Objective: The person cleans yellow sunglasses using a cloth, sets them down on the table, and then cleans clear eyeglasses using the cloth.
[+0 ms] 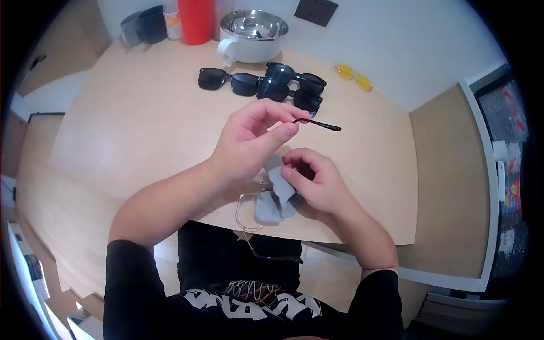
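My left hand [252, 136] pinches one temple of a pair of thin metal-framed eyeglasses [240, 214]. That temple's dark tip sticks out to the right, past my fingertips. Below the hand hangs the frame, and its other dark-tipped temple reaches over the table's front edge. My right hand [317, 180] is closed on a grey cleaning cloth [282, 187], which droops beside the eyeglasses. Part of the frame is hidden behind my left wrist and the cloth, so I cannot tell whether the cloth touches a lens.
Dark sunglasses [245, 84], several with overlapping frames, lie beyond my hands. Yellow-lensed glasses [354, 77] are at the back right. A white-handled steel bowl [252, 48], a red container [194, 22] and dark mugs [152, 25] stand along the wall of the wooden table [124, 136].
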`<control>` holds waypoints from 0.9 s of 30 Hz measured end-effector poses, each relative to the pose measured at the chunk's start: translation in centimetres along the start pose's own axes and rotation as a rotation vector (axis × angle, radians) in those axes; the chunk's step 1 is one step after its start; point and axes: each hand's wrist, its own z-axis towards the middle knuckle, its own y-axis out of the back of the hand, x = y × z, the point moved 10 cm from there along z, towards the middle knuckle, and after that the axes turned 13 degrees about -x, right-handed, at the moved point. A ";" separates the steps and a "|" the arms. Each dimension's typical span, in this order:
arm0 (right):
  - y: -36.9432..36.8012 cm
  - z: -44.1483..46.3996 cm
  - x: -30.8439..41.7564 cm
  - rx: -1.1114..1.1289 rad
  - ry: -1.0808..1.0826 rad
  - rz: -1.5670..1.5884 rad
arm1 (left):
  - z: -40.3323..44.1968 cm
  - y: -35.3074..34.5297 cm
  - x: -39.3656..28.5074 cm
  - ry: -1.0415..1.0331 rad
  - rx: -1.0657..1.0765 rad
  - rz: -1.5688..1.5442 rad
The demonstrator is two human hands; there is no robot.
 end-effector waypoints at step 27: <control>4.4 1.3 -0.8 -0.258 -0.106 0.673 | -1.9 -0.2 2.4 0.191 0.002 0.588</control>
